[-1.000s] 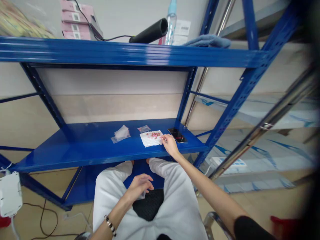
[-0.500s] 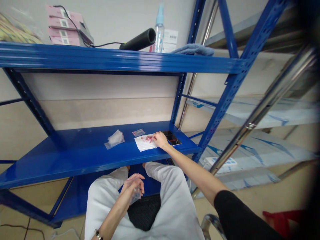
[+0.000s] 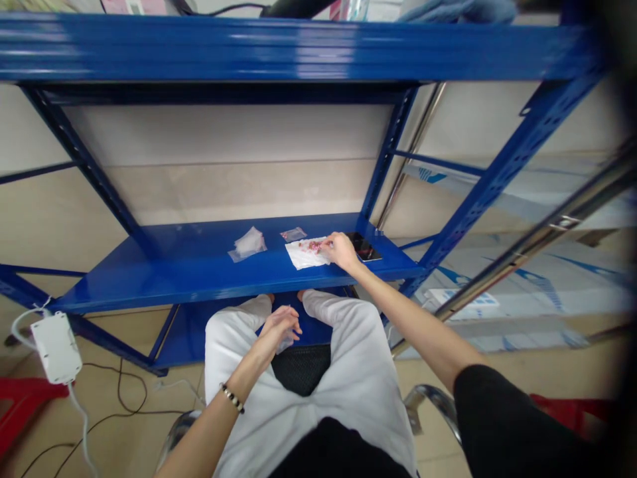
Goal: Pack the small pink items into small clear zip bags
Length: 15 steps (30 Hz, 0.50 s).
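Observation:
My left hand [image 3: 279, 328] is closed on a clear plastic bag [image 3: 285, 343] above my lap. Out on the blue shelf, my right hand [image 3: 341, 251] reaches to a white sheet [image 3: 300, 256] and pinches at small pink and red beads [image 3: 315, 246] piled on it. Whether a bead is between the fingertips is too small to make out. Behind the sheet lies a small clear bag [image 3: 293, 234] with some pink pieces in it. Further left is a stack of clear bags [image 3: 249, 243]. A dark, glossy phone-like slab [image 3: 363, 246] lies just right of my right hand.
The upper shelf beam [image 3: 279, 50] crosses above the work surface. A blue upright [image 3: 490, 192] and a metal pole [image 3: 527, 242] stand at the right. A white power box [image 3: 56, 348] hangs at the left, with cables on the floor.
The view has tilted down and shifted left, so the shelf appears higher up. My right hand stays at the beads, its fingers now showing more. My left hand still has the clear bag.

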{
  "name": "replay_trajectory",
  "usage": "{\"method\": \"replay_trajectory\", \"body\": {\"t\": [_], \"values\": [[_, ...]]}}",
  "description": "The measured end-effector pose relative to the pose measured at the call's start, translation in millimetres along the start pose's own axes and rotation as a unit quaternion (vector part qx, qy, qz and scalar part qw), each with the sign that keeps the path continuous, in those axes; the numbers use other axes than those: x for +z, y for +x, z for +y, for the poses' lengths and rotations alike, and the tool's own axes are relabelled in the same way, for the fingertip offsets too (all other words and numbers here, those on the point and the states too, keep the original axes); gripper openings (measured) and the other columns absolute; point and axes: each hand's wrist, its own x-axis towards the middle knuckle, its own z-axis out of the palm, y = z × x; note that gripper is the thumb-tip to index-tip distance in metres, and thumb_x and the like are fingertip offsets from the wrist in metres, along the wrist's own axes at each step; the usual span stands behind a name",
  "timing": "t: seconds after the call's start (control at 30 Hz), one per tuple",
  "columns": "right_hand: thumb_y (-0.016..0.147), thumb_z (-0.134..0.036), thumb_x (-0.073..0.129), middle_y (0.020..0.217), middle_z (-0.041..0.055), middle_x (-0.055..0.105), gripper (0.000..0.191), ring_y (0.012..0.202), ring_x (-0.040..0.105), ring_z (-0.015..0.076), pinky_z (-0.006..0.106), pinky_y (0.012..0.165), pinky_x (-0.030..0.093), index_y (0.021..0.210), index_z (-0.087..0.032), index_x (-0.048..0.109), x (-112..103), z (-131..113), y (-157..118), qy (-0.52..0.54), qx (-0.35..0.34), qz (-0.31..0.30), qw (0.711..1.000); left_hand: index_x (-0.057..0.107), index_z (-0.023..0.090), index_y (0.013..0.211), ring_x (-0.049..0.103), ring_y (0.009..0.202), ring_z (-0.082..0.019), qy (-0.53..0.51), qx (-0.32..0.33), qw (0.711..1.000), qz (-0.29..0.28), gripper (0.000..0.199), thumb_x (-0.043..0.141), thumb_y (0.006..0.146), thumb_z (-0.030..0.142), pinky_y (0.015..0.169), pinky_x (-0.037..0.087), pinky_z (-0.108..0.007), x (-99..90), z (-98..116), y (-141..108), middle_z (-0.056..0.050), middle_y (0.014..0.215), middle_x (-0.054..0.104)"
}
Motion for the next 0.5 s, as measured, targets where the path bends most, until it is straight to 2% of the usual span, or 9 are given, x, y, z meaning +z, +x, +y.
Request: {"method": "replay_trajectory", "body": {"t": [0.07, 0.17, 0.27, 0.33, 0.4, 0.5], "values": [[0.083, -0.027, 0.066, 0.083, 0.0084, 0.073, 0.015, 0.075, 0.062, 0.0204, 0.032, 0.075, 0.045, 0.079, -0.016, 0.075, -5.7, -21.1, -25.0, 0.091, -0.01, 0.019, 0.996, 0.061, 0.017, 0.092, 0.061, 0.072, -0.014, 0.01, -0.012, 1.0, -0.003, 0.031, 0.071, 0.076, 0.042, 0.064, 0.05, -0.025, -0.6, -3.0, 0.3, -0.002, 0.077, 0.059], [0.084, -0.034, 0.065, 0.084, 0.005, 0.074, 0.018, 0.075, 0.064, 0.0202, 0.032, 0.071, 0.045, 0.083, -0.019, 0.074, -9.2, -59.8, -91.6, 0.219, -0.02, -0.016, 0.975, 0.063, 0.016, 0.092, 0.062, 0.072, -0.014, 0.028, -0.02, 0.998, -0.046, 0.029, 0.07, 0.077, 0.04, 0.066, 0.05, -0.026, 2.0, -9.9, -5.1, -0.003, 0.076, 0.06], [0.082, -0.037, 0.067, 0.085, 0.0042, 0.074, 0.017, 0.075, 0.063, 0.0201, 0.032, 0.069, 0.045, 0.085, -0.021, 0.073, -5.8, -90.1, -164.4, 0.294, 0.018, -0.04, 0.955, 0.065, 0.016, 0.092, 0.063, 0.075, -0.014, 0.042, -0.027, 0.996, -0.076, 0.029, 0.075, 0.073, 0.035, 0.068, 0.05, -0.026, 4.5, -20.5, -12.5, -0.003, 0.08, 0.062], [0.082, -0.038, 0.068, 0.082, 0.0037, 0.073, 0.017, 0.072, 0.062, 0.0189, 0.031, 0.066, 0.044, 0.086, -0.022, 0.073, 0.4, -98.0, -198.1, 0.324, 0.046, -0.067, 0.942, 0.067, 0.015, 0.091, 0.062, 0.077, -0.013, 0.04, -0.033, 0.996, -0.076, 0.029, 0.079, 0.07, 0.031, 0.07, 0.049, -0.025, 4.4, -27.2, -15.4, -0.004, 0.084, 0.063], [0.082, -0.039, 0.068, 0.08, 0.003, 0.072, 0.018, 0.069, 0.06, 0.0174, 0.029, 0.062, 0.042, 0.084, -0.021, 0.072, 9.0, -96.6, -214.4, 0.344, 0.059, -0.096, 0.932, 0.068, 0.014, 0.092, 0.062, 0.078, -0.013, 0.032, -0.047, 0.995, -0.085, 0.031, 0.081, 0.067, 0.028, 0.071, 0.049, -0.025, 3.2, -30.9, -15.2, -0.005, 0.085, 0.064], [0.082, -0.04, 0.069, 0.075, 0.0018, 0.07, 0.02, 0.064, 0.057, 0.0154, 0.027, 0.058, 0.039, 0.082, -0.02, 0.071, 23.0, -87.1, -212.6, 0.363, 0.067, -0.124, 0.921, 0.069, 0.012, 0.091, 0.063, 0.074, -0.014, 0.021, -0.086, 0.991, -0.098, 0.035, 0.084, 0.064, 0.028, 0.069, 0.05, -0.025, 0.7, -30.0, -10.5, -0.005, 0.079, 0.065]]}}
